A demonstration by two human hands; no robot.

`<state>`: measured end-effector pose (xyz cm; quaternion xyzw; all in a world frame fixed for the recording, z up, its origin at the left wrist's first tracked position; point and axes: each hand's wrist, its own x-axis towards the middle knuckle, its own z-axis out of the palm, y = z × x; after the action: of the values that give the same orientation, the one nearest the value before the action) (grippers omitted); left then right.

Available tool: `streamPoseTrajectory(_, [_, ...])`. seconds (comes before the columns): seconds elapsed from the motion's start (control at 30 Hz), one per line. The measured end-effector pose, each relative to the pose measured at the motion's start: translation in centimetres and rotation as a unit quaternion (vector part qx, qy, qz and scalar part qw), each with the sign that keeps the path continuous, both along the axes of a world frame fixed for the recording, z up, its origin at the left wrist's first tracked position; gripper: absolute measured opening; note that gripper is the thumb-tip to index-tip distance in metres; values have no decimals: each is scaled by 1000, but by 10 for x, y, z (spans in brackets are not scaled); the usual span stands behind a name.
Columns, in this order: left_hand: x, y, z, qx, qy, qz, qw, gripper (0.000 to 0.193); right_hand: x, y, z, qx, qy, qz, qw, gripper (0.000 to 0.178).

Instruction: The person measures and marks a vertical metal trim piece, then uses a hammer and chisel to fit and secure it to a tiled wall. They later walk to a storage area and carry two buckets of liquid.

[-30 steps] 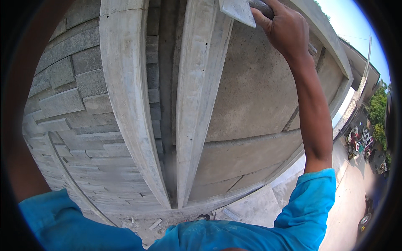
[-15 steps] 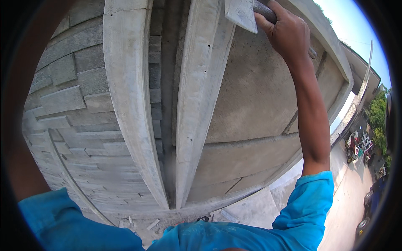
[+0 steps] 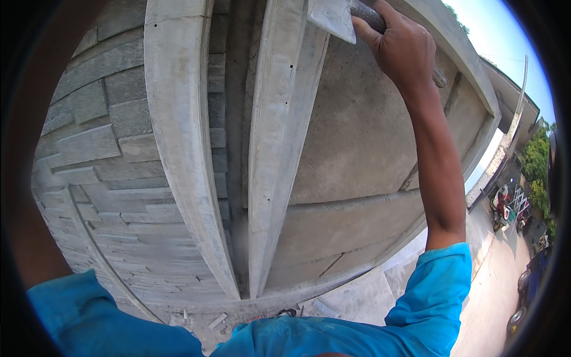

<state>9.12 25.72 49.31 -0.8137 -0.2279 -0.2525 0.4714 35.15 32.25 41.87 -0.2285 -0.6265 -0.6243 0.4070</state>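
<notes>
The largest area is taken up by a stone-clad wall [image 3: 89, 143], its grey blocks set in uneven relief, with a thin pole [image 3: 95, 238] leaned toward its lower part. To the right, a broad concrete panel [image 3: 363, 125] is divided by dark, recessed joints [image 3: 351, 201]. Between these surfaces, two pale concrete posts are seen: the left post [image 3: 178, 107] beside the stonework and the right post [image 3: 276, 119] along the panel's left edge, parted by a dark recess [image 3: 238, 119]. The right hand [image 3: 407, 47] is raised near the panel's upper edge, its fingers wrapped around the handle of a grey-smeared trowel [image 3: 333, 19]. The trowel's blade is held over the right edge of the right post, near the top of the view; whether it is pressed against the concrete cannot be told. The left forearm [image 3: 30, 238] is raised at the left rim, but its hand is out of view, so its state cannot be told. Both posts appear largely smoothed, judging by their even faces, while a few small holes [image 3: 291, 66] are left unfilled on the right post; how much is left higher up cannot be judged.
</notes>
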Motion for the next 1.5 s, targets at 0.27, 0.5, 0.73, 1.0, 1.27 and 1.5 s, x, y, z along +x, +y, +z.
streamPoseTrajectory(0.27, [1,0,0,-3,3,8,1000,47,-26,-16,-6,-72,88,21,993,36])
streamPoseTrajectory(0.5, [3,-4,2,-7,5,14,1000,48,-5,0,-10,-10,47,-20,999,41])
streamPoseTrajectory(0.73, [8,-10,6,-6,5,35,999,49,-22,-21,-13,-55,88,-14,994,38])
streamPoseTrajectory(1.0, [27,-28,20,-83,23,145,986,52,26,-74,-82,-144,182,107,967,22])
streamPoseTrajectory(1.27, [14,-13,15,13,29,41,999,44,92,-120,-163,-233,263,140,926,45])
streamPoseTrajectory(1.5, [-4,-36,-36,14,29,-2,999,29,140,-155,-306,-510,365,174,760,53])
